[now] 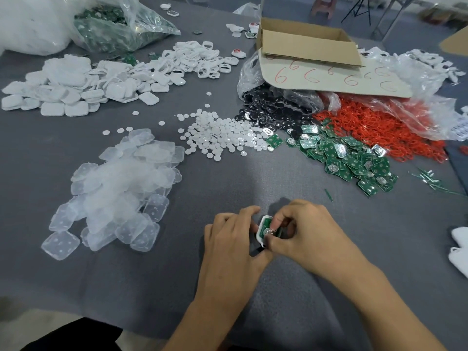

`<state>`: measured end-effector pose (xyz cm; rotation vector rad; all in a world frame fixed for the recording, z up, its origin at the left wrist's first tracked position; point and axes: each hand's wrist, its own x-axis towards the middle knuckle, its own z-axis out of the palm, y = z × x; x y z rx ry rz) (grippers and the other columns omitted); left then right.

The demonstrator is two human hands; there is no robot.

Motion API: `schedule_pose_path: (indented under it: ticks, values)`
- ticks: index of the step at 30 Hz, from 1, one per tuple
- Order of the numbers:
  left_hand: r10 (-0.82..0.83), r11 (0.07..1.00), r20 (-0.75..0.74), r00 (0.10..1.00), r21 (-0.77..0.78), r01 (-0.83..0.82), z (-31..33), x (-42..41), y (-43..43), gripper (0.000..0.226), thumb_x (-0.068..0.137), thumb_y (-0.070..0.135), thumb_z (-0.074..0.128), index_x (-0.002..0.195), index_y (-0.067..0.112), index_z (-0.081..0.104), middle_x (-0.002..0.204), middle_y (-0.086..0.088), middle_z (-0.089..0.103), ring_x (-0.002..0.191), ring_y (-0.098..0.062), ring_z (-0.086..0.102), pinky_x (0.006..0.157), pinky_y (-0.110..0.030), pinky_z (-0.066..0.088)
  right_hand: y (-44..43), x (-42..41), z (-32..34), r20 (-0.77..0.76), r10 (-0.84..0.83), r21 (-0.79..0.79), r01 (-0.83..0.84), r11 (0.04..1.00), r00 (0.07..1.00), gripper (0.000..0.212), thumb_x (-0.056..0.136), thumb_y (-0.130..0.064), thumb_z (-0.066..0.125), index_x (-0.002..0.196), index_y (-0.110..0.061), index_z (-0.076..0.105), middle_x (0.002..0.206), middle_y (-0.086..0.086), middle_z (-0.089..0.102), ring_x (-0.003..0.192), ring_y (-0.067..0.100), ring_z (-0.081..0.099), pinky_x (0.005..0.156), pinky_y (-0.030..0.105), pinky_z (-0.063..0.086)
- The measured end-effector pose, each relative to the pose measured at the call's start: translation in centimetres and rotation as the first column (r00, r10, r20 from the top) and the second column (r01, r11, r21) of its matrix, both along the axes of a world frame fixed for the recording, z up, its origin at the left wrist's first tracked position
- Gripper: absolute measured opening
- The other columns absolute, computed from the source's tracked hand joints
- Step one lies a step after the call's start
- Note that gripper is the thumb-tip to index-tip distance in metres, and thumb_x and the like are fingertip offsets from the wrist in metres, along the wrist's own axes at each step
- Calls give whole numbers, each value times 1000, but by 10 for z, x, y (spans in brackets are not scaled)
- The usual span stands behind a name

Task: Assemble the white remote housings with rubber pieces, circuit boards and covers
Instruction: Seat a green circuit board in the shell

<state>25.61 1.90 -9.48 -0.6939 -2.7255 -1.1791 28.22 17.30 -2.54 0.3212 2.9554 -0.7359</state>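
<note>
White remote housing [261, 224], one: being gripped at its left edge by the curled fingers of the left hand [233, 236], low at the near middle of the grey table [228, 181]; whether it is touching the cloth cannot be told. Green circuit board [269, 227], one: lying in the open housing and being pinched by the curled thumb and fingertips of the right hand [306, 229]. White housing shells [76, 84], heap: lying at the far left. Translucent covers [121, 188], heap: lying at the near left, well apart from the hands. Clear bag [121, 24] of green parts: lying at the far left, behind the shells. White round discs [222, 135], heap: being shown at the middle, strays scattered beside it. Black pieces [273, 110], heap: spilling from a plastic bag just beside the discs. Loose circuit boards [349, 155], heap: lying right of the middle, touching the black pieces. Cardboard box [309, 44], open: standing behind them. Red rubber rings [379, 125], heap: spilling from a bag at the right, touching the boards. White parts [459, 249], few: being cut off by the right edge.
</note>
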Motion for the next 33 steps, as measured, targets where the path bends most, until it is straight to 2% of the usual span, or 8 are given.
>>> schedule_pose_path:
  ticks: [5,7,10,14,22,26,29,33]
  values:
    - [4,1000,15,1000,0,-4,-2,1,0,62,71,56,76,123,44,47,95,27,57,100,7,36,93,-14,27,-2,-2,1,34,6,50,-8,999,999,11,72,-33,79,76,-31,69,80,-15,53,73,0,51,60,9,36]
    - [-7,1000,19,1000,-2,7,-1,1,-1,58,72,57,74,122,43,49,94,27,57,101,6,39,91,-16,30,-4,-3,1,28,23,75,-25,997,999,8,74,-31,77,75,-28,70,79,-14,53,74,4,54,65,11,40]
    - [-20,999,-2,1000,-29,20,1,2,-1,48,76,59,67,119,39,58,99,26,60,102,2,41,86,-18,27,-7,-1,1,13,58,125,-59,990,998,7,79,-31,74,80,-25,72,85,-10,56,81,13,58,75,27,48]
    - [-27,996,-17,999,-87,26,4,1,-1,46,77,61,62,118,42,61,100,26,59,105,-2,44,81,-20,22,-8,9,-5,-30,82,170,-76,982,996,8,87,-32,69,87,-25,73,85,-8,56,81,13,58,74,31,47]
    - [-9,995,15,1000,-101,10,10,3,0,44,76,62,57,116,44,58,94,26,52,103,-4,47,80,-22,25,-12,29,-18,-309,10,29,-1,1000,951,13,83,-11,79,86,-24,79,88,-11,67,75,4,63,73,20,50]
    - [-26,994,92,995,-104,35,15,3,-1,58,73,63,62,125,41,56,100,25,56,107,-5,46,85,-29,35,-11,36,-19,-380,-83,-71,60,996,921,24,84,-22,78,108,-25,75,98,-16,61,79,-5,59,74,5,44]
    - [-62,998,242,968,-9,66,24,0,-6,65,74,67,62,133,41,51,106,26,56,111,2,42,95,-28,34,-13,31,-12,-443,-143,-129,96,987,885,30,84,-27,74,114,-31,72,98,-18,62,82,-9,59,74,-3,36]
    - [-93,986,393,915,163,31,42,-23,-19,33,95,43,64,127,40,54,107,22,59,106,4,51,94,-15,39,-24,-3,-3,-450,-151,-195,68,978,880,26,87,-19,73,109,-32,73,94,-19,65,86,-6,61,74,-1,38]
